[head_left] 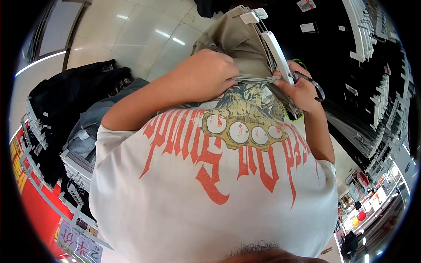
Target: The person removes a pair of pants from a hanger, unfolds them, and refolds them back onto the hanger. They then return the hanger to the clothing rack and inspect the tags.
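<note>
- The khaki garment (234, 39) is in front of the chest, its upper part spread toward the tiled floor (131, 48).
- The left hand (217, 72) is closed, fingers curled on the near edge of the garment.
- The right hand (302, 90) grips the same edge farther right, its thumb on top, next to the lower end of a white hanger (278, 55).
- A white clip (253, 16) sits at the garment's far corner.
- A dark curved band (319, 87) lies by the right hand; what it is, I cannot tell.
- The person wears a white T-shirt (210, 228) with red lettering.
- To the left, black clothes (61, 94) and grey clothes (90, 118) hang beside a red panel (37, 204).
- To the right, white hangers (362, 35) stand in a row near black fabric bearing white tags (308, 28).
</note>
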Motion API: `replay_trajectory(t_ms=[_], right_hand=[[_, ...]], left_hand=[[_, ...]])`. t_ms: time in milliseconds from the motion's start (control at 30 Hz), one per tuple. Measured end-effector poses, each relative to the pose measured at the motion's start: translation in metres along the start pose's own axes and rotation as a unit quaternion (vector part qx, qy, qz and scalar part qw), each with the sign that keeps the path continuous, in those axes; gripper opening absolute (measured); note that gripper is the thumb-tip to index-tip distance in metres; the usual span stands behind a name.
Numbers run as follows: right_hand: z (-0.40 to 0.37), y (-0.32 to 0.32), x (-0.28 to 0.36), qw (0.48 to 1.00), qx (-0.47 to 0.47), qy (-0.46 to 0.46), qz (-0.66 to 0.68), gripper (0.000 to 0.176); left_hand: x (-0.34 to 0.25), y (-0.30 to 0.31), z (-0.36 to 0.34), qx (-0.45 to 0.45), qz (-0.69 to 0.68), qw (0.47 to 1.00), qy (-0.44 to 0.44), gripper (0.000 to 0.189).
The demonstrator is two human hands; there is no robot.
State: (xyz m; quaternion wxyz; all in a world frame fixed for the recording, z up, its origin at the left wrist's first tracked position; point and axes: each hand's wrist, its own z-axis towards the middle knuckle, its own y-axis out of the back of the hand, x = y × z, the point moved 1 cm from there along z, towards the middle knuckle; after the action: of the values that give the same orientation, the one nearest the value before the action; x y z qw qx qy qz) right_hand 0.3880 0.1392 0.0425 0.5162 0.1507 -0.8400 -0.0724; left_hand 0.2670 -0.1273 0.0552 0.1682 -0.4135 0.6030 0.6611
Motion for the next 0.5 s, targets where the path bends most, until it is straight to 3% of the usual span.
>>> replay_trajectory(t_ms=[200,500], right_hand=[[-0.003,0.0,0.001,1.0,-0.006,0.004,-0.008,0.029],[-0.003,0.001,0.007,0.999,-0.029,-0.026,0.017,0.023]], left_hand=[[0.009,-0.011,-0.005,-0.076,-0.074,0.994,-0.024,0.015],[0.006,-0.007,0.005,-0.047,-0.04,0.998,0.026,0.023]])
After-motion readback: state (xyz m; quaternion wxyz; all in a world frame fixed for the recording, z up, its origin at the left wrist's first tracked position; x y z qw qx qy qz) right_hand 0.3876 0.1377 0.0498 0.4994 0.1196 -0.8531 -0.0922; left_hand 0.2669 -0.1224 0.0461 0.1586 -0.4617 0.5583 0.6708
